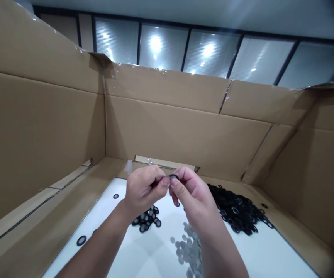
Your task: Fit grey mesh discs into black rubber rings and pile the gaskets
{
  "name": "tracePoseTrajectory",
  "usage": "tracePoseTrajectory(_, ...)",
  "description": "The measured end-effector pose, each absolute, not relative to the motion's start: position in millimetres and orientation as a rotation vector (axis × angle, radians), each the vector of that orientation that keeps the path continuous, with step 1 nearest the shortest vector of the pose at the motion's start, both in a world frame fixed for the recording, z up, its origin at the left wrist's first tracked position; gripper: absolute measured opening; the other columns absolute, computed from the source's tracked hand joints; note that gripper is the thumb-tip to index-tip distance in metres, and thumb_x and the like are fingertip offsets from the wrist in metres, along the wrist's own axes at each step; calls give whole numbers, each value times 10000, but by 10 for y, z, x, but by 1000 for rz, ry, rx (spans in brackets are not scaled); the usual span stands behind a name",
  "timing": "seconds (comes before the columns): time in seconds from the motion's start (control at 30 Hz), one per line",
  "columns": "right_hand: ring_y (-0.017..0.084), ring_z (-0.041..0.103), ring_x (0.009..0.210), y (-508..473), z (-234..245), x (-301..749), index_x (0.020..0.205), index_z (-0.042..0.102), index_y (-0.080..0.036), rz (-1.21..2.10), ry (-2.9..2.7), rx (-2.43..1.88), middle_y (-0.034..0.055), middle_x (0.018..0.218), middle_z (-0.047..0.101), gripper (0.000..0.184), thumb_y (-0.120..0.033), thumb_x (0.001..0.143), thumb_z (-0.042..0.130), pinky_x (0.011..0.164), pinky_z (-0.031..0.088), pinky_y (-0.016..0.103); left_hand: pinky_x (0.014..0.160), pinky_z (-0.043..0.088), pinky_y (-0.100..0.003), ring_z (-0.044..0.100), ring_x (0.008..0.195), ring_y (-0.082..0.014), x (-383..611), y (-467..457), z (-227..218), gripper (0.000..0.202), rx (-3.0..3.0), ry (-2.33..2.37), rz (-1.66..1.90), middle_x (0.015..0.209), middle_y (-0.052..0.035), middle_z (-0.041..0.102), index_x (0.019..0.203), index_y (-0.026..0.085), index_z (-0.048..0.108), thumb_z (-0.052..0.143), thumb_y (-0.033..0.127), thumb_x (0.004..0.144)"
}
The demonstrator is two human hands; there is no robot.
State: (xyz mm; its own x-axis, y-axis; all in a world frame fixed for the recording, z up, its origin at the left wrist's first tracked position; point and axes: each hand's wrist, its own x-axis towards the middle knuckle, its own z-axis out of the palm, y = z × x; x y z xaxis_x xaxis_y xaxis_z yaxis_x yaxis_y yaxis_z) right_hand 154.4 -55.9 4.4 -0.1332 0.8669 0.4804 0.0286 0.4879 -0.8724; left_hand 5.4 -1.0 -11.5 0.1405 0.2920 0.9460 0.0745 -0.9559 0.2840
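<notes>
Black rubber washer (173, 177) stands nearly edge-on, pinched between left hand (143, 189) and right hand (191, 197) above a white desk (151, 253). Both grips are closed, with thumb and forefinger pressing close around its rim; a light, exact pinch suits so small a ring. Grey discs (187, 247) lie scattered on the near desk. A small heap of black washers (146, 219) lies left of them and a larger heap of black washers (236, 208) right, all within a cardboard box (184, 131).
</notes>
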Motion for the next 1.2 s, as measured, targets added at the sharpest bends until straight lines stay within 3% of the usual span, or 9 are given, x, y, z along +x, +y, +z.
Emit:
tracePoseTrajectory(0.33, 105, 487, 612, -426, 17, 1643, 836, 577, -206, 920, -1423, -709, -30, 703, 538, 239, -389, 932, 697, 515, 418, 207, 558, 436, -209, 546, 580, -94, -47, 88, -46, 212, 2211, 348, 1439, 667, 10, 636, 831, 181, 685, 593, 284, 991)
tracePoseTrajectory(0.57, 96, 525, 615, -397, -3, 1533, 845, 607, -204, 994, -1386, -618, -27, 706, 566, 215, -374, 936, 702, 521, 467, 188, 555, 464, -209, 600, 596, -106, -69, 164, -65, 222, 2239, 236, 1472, 705, -20, 698, 844, 159, 688, 602, 305, 987)
tracePoseTrajectory(0.77, 108, 524, 653, -435, 4, 1591, 830, 539, -207, 961, -1513, -764, -30, 715, 541, 288, -434, 960, 660, 537, 445, 206, 462, 367, -189, 502, 475, -70, -89, 111, -10, 314, 2356, 186, 1569, 561, 29, 583, 692, 161, 610, 571, 248, 991)
tracePoseTrajectory(1.2, 119, 509, 665, -486, 34, 1606, 824, 511, -206, 878, -1589, -839, -22, 733, 539, 303, -448, 977, 609, 576, 418, 251, 473, 346, -181, 418, 448, -53, 79, 68, -104, 307, 2311, 277, 1989, 498, 61, 518, 637, 177, 509, 566, 164, 939)
